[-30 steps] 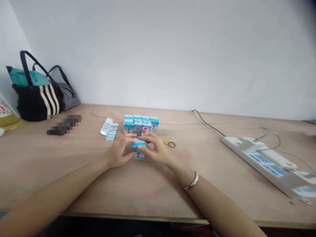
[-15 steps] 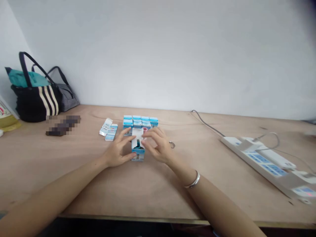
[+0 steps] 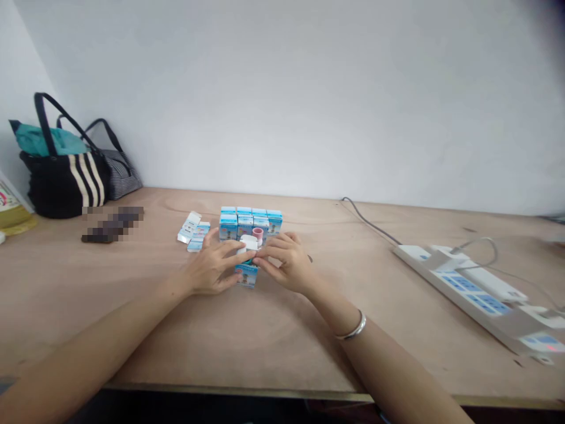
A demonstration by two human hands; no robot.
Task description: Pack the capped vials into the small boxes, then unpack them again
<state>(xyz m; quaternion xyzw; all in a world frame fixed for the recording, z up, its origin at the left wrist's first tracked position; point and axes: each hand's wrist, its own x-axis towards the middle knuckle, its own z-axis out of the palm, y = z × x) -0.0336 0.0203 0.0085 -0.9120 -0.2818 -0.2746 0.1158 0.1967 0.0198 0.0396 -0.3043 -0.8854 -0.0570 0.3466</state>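
Both my hands close around a small blue-and-white carton [image 3: 246, 275] standing on the wooden table [image 3: 132, 306]. My left hand [image 3: 212, 265] grips its left side, and my right hand [image 3: 285, 262] presses in from the right. A white paper flap [image 3: 249, 242] sticks up from the carton's top, partly hidden by my fingers. Just behind it stands a small pink-topped cylinder [image 3: 258, 235]. Behind that, several upright blue-and-white cartons [image 3: 245, 225] stand in a tight group. Flattened cartons [image 3: 193, 232] lie left of the group, near my left fingertips.
A striped black tote bag [image 3: 66, 182] and a grey striped bag [image 3: 119, 176] stand at the far left by the wall. A pixelated dark object [image 3: 112, 225] lies near them. A white power strip [image 3: 463, 288] with cables runs along the right.
The white flap sits lower on the carton than before, and less of it shows. My hands have closed in, with my fingers now over the carton's top.
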